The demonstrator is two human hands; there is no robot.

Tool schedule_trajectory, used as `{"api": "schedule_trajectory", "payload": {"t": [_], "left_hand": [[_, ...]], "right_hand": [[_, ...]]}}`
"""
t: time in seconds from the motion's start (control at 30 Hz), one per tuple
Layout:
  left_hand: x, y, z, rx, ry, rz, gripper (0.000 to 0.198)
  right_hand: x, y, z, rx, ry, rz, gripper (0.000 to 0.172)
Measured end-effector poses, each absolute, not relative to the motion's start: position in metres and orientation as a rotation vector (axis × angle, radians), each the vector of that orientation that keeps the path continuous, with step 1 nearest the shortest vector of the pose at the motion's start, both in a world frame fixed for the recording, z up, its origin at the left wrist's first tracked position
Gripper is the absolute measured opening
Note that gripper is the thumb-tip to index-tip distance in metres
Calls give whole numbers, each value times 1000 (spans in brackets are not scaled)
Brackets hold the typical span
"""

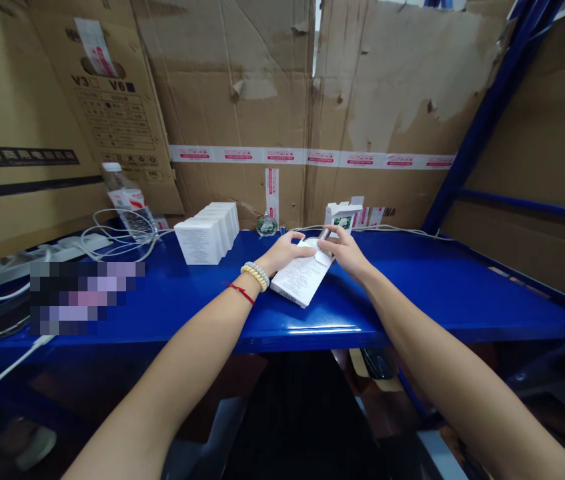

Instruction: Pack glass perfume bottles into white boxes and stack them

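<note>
A white carton (298, 275) with fine printed text lies tilted on the blue table, its far end open with a flap up. My left hand (286, 253) is closed on its left side, thumb over the top near the opening. At that open end, my right hand (343, 250) pinches a small silvery cylinder (324, 234); the lower part of the cylinder is hidden by fingers and flap. Just beyond my left hand stand a clear glass bottle (266, 225) with a dark green label and a small dark cylindrical piece (283, 231).
A row of white cartons (207, 233) stands left of centre. Behind my right hand is an opened white box (345, 217) with a green picture. A water bottle (129, 203), white cables (97, 243) and a power strip (79, 247) lie at left. Cardboard walls (242, 100) close off the back.
</note>
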State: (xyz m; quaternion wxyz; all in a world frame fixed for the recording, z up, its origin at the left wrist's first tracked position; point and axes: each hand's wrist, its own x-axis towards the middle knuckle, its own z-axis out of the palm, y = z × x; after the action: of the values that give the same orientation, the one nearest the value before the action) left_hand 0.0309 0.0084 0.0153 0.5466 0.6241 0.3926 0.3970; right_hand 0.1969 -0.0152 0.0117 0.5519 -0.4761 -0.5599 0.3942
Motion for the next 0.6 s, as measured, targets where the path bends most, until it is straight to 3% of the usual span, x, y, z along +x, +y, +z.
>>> {"api": "schedule_trajectory", "payload": {"t": [0.6], "left_hand": [[30, 8, 13, 1460, 820, 1032, 76]], "right_hand": [[201, -22, 14, -1079, -1427, 858, 53]]}}
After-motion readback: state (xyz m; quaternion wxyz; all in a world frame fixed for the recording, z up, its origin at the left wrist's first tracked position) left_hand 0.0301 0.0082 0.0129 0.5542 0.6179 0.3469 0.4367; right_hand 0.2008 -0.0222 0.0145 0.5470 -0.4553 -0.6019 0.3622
